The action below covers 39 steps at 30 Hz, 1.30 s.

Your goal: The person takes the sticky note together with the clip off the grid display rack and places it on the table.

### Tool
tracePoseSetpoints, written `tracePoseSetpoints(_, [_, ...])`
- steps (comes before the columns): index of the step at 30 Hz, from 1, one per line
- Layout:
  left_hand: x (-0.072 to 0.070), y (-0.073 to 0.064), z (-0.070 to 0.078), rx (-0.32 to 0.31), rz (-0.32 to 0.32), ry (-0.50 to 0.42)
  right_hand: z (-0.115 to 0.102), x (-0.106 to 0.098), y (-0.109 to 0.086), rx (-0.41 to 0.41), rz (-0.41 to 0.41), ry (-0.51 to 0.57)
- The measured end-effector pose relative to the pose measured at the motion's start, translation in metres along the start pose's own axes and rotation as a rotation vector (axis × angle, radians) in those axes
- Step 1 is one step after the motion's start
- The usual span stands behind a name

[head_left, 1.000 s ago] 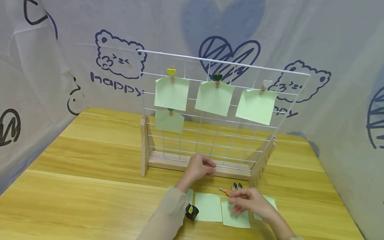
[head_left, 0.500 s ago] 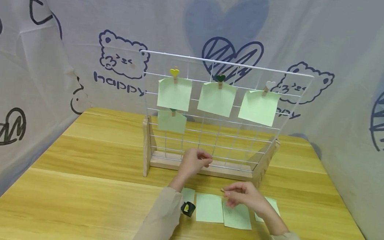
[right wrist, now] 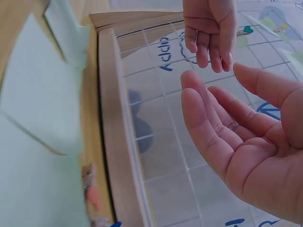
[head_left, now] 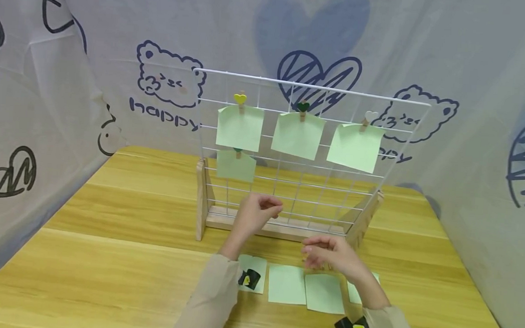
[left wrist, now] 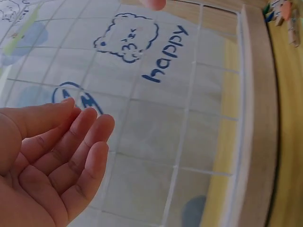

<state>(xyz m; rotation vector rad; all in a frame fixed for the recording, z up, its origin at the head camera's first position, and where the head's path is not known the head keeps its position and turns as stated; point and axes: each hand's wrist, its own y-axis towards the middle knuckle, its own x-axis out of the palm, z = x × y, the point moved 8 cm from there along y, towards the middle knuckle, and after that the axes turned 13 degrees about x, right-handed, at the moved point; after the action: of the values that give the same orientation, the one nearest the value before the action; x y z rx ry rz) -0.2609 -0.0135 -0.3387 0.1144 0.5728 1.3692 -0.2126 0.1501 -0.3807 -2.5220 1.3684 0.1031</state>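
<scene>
Clothespins [right wrist: 92, 194] on counter [head_left: 116, 275], between 7 and 8 o'clock from fingers of right hand [right wrist: 251, 137] in right-wrist view; left hand [head_left: 252, 216] farther. Right fingers spread, empty; left loosely curved, empty.

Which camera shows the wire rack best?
The head camera: it frames the wire rack from end to end, the left hand hiding a little. The left wrist camera shows only some mesh and the wooden base; the right wrist camera, a slanted section, partly behind the right hand.

Lt-green notes [head_left: 287, 284], wht wire grid [head_left: 312, 87], yel wood-grain tbl [head_left: 102, 274], wht cloth [head_left: 235, 22] w/ blue hearts [head_left: 312, 29]
</scene>
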Motion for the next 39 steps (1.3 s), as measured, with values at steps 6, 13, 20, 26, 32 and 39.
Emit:
tracePoseSetpoints(6, [-0.011,0.002,0.014,0.049,0.03,0.014,-0.02,0.0,0.009,-0.083,0.029,-0.042])
tracePoseSetpoints(13, [-0.025,0.004,0.028,0.105,0.049,0.036,-0.03,0.0,0.018,-0.011,0.069,-0.04])
tracePoseSetpoints(20, [-0.046,0.002,0.034,0.123,0.116,0.08,-0.041,0.007,0.029,0.017,0.09,-0.023])
tracePoseSetpoints(26, [-0.061,0.001,0.047,0.169,0.156,0.122,-0.057,0.01,0.038,-0.023,0.107,-0.031])
tracePoseSetpoints(32, [-0.08,0.0,0.071,0.246,0.207,0.209,-0.077,0.008,0.051,-0.09,0.155,-0.05])
tracePoseSetpoints(39, [-0.092,0.005,0.084,0.299,0.224,0.26,-0.097,0.012,0.06,-0.156,0.179,-0.088])
